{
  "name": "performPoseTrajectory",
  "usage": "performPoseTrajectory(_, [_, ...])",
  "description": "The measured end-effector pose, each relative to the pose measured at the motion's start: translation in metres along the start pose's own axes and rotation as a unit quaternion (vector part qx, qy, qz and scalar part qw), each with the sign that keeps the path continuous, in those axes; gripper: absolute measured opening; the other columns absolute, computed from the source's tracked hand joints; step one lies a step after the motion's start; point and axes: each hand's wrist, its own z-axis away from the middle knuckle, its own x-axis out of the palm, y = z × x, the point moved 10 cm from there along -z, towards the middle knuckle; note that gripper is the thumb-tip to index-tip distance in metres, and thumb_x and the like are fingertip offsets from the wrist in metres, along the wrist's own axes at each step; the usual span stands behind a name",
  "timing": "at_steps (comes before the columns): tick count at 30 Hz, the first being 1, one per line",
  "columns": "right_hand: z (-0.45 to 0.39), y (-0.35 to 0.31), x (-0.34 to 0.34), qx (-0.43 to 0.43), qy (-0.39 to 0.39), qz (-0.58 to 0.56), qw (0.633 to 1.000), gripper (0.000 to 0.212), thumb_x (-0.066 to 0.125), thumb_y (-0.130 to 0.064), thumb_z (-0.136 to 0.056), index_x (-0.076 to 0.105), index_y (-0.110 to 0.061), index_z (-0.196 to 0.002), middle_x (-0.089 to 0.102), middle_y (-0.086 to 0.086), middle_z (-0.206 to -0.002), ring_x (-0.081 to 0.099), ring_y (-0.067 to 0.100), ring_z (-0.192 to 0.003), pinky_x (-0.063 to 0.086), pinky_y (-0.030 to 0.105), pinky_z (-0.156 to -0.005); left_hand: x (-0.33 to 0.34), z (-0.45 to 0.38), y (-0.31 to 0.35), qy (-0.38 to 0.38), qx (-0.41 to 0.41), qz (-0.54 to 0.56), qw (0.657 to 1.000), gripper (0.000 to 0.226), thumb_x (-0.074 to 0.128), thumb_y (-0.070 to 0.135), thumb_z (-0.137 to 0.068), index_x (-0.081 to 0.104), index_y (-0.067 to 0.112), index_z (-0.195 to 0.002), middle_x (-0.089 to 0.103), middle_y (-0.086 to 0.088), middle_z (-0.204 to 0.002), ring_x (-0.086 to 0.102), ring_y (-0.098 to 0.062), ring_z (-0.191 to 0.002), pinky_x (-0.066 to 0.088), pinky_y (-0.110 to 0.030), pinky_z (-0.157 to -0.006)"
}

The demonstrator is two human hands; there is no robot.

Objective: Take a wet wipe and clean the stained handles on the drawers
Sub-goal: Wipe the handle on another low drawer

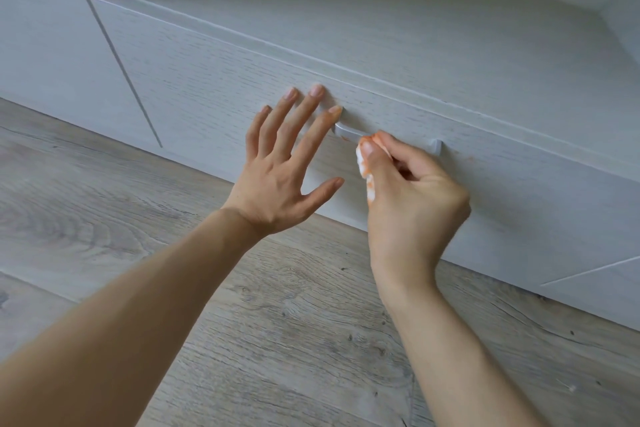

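Both forearms reach in over the grey wood floor (104, 218). My left hand (277, 184) is spread flat, fingers straight, tips pressing the pale drawer front (207, 80) just left of the handle (349, 134). My right hand (412, 198) pinches the wet wipe (365, 170), bunched and orange-stained, against the middle of the handle. An orange smear shows at the handle's left end.
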Motion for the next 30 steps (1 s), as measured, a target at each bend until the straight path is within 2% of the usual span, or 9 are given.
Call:
performPoseTrajectory(3, [0.002, 0.003, -0.006, 0.014, 0.021, -0.029, 0.999, 0.016, 0.074, -0.009, -0.079, 0.075, -0.023, -0.087, 0.074, -0.002, -0.081, 0.071, 0.008, -0.075, 0.056, 0.035, -0.076, 0.000, 0.000, 0.000, -0.008, 0.004, 0.003, 1.000, 0.071, 0.043, 0.054, -0.089, 0.024, 0.018, -0.146, 0.020, -0.011, -0.154, 0.013, -0.029, -0.144, 0.012, -0.048, -0.115])
performPoseTrajectory(5, [0.003, 0.004, -0.003, 0.020, 0.020, -0.032, 0.999, 0.024, 0.074, -0.009, -0.079, 0.072, -0.032, -0.084, 0.072, -0.008, -0.080, 0.069, 0.000, -0.072, 0.054, 0.025, -0.073, -0.001, 0.000, -0.002, -0.010, 0.015, -0.011, 1.000, 0.070, 0.043, 0.055, -0.089, 0.027, 0.018, -0.145, 0.022, -0.013, -0.153, 0.015, -0.030, -0.143, 0.015, -0.049, -0.114])
performPoseTrajectory(7, [0.003, 0.003, 0.001, 0.024, 0.004, -0.019, 1.000, 0.027, 0.074, -0.010, -0.078, 0.070, -0.036, -0.082, 0.072, -0.011, -0.078, 0.067, -0.001, -0.068, 0.053, 0.021, -0.071, -0.004, -0.002, -0.003, -0.004, 0.021, -0.020, 1.000, 0.068, 0.045, 0.055, -0.089, 0.029, 0.019, -0.144, 0.022, -0.018, -0.152, 0.016, -0.032, -0.142, 0.017, -0.051, -0.113])
performPoseTrajectory(12, [0.000, 0.001, -0.022, 0.014, 0.013, -0.005, 1.000, 0.018, 0.076, -0.012, -0.077, 0.075, -0.029, -0.081, 0.074, -0.008, -0.080, 0.069, 0.003, -0.073, 0.054, 0.023, -0.071, -0.003, -0.001, -0.006, -0.015, 0.038, -0.036, 0.999, 0.072, 0.042, 0.058, -0.088, 0.024, 0.019, -0.146, 0.015, -0.020, -0.153, 0.012, -0.034, -0.143, 0.013, -0.052, -0.115])
performPoseTrajectory(17, [-0.001, -0.004, 0.006, -0.006, -0.013, 0.028, 1.000, 0.018, 0.076, -0.010, -0.077, 0.075, -0.020, -0.092, 0.071, -0.011, -0.079, 0.068, -0.001, -0.073, 0.053, 0.022, -0.073, 0.000, -0.001, -0.007, -0.019, 0.033, -0.050, 0.998, 0.075, 0.041, 0.060, -0.088, 0.023, 0.017, -0.146, 0.016, -0.019, -0.152, 0.012, -0.036, -0.142, 0.013, -0.055, -0.114])
performPoseTrajectory(22, [0.003, -0.007, 0.004, -0.021, -0.006, 0.015, 1.000, 0.022, 0.074, -0.006, -0.078, 0.074, -0.024, -0.090, 0.072, -0.007, -0.079, 0.070, 0.005, -0.076, 0.057, 0.032, -0.078, 0.002, 0.000, -0.008, -0.022, 0.028, -0.045, 0.998, 0.076, 0.041, 0.060, -0.088, 0.022, 0.016, -0.147, 0.016, -0.018, -0.153, 0.010, -0.035, -0.142, 0.012, -0.054, -0.115])
performPoseTrajectory(27, [0.004, -0.014, 0.030, -0.053, -0.032, 0.059, 0.996, 0.019, 0.074, -0.006, -0.077, 0.075, -0.012, -0.095, 0.070, -0.002, -0.075, 0.060, -0.003, -0.060, 0.049, 0.013, -0.067, 0.000, 0.001, -0.009, -0.014, 0.021, -0.033, 0.999, 0.076, 0.041, 0.060, -0.088, 0.023, 0.015, -0.147, 0.018, -0.016, -0.154, 0.011, -0.034, -0.143, 0.011, -0.053, -0.115])
performPoseTrajectory(30, [0.004, -0.017, 0.020, -0.071, -0.017, 0.072, 0.995, 0.018, 0.074, -0.007, -0.078, 0.075, -0.010, -0.095, 0.069, 0.000, -0.074, 0.062, 0.000, -0.063, 0.052, 0.019, -0.070, 0.001, 0.001, -0.010, -0.019, 0.032, -0.028, 0.999, 0.077, 0.041, 0.060, -0.088, 0.022, 0.014, -0.147, 0.016, -0.017, -0.153, 0.010, -0.034, -0.143, 0.011, -0.053, -0.116])
